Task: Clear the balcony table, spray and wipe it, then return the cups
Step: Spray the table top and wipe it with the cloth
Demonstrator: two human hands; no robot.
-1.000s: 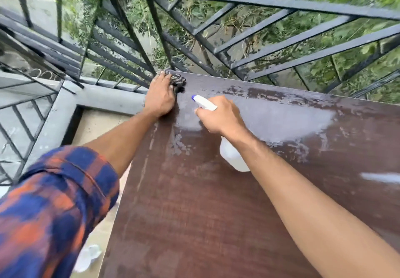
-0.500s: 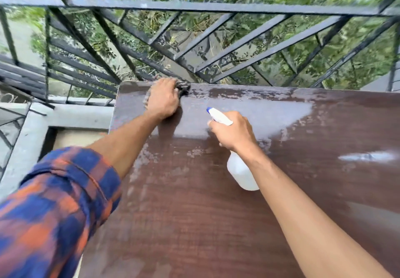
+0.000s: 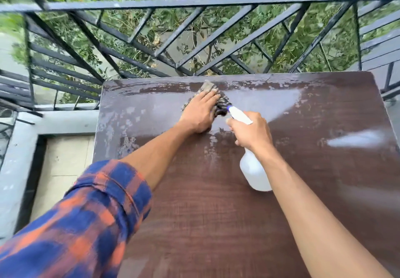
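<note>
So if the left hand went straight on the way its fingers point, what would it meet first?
Only wet table lies ahead of the left hand and its cloth; past the far edge, probably the black railing, though depth is unclear.

Left hand (image 3: 200, 113) dragged dark woven cloth (image 3: 221, 105) rightward; now just beside right hand's (image 3: 251, 132) white plastic spray bottle (image 3: 254, 173).

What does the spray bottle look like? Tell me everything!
The spray bottle looks like cloudy white plastic, with a rounded body, a white spray head and a small blue nozzle tip. The right hand grips its neck, holding it tilted over the brown table, nozzle pointing away from the person.
</note>
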